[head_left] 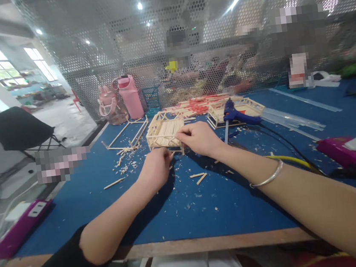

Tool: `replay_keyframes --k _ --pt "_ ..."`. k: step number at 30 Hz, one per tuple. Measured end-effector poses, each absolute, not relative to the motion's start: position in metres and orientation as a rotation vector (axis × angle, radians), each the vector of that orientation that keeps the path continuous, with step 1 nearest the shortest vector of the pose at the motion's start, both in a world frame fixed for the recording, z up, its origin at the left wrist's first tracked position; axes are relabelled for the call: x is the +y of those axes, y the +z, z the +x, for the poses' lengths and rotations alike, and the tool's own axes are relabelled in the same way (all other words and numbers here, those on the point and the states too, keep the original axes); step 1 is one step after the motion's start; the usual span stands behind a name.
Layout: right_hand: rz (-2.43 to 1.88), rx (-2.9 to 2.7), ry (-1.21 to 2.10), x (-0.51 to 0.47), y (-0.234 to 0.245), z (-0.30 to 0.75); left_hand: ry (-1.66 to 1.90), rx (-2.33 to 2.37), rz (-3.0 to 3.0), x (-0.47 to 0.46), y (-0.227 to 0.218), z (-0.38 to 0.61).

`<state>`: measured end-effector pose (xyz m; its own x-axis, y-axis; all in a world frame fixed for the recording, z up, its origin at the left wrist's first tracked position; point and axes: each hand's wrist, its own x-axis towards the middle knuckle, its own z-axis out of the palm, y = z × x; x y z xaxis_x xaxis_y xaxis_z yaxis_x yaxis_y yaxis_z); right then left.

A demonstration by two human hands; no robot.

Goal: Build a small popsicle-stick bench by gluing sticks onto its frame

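A small tray-like model built of pale wooden sticks (166, 128) stands on the blue table, with low railings around a slatted floor. My right hand (200, 138), a bangle on its wrist, is closed in a pinch at the model's near right corner. Just below the near edge, my left hand (156, 166) is closed, and the end of a thin wooden stick (173, 154) pokes out from its fingertips. The curled fingers hide most of that stick. Two short stick pieces (201, 177) lie in front of my hands, and another loose stick (113, 183) lies to the left.
An open stick frame (123, 135) lies left of the model. A blue glue gun (238, 116) rests against a second stick model (252, 107) at right. Clear glue sticks (292, 118), red-tipped sticks (200, 104), pink bottles (130, 98) and purple power strips (20, 228) surround the work.
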<state>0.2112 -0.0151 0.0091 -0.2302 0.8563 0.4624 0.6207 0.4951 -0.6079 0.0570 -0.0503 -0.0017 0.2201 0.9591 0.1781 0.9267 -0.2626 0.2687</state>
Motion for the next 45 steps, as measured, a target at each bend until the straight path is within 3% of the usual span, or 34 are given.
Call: replay_keyframes --k 5,10,20,45 --pt "-1.243 -1.929 0.405 -0.020 0.009 0.205 0.815 1.792 2.063 -0.049 -0.010 0.067" --pt "-1.247 -1.911 0.406 -0.022 0.010 0.202 0.916 1.796 2.046 -0.051 -0.015 0.070" --pt "-1.161 -1.913 0.495 -0.021 0.002 0.202 0.831 1.909 2.066 -0.052 -0.019 0.067" --pt "-1.191 -1.949 0.361 -0.025 0.000 0.201 0.870 1.888 2.000 -0.049 -0.017 0.070"
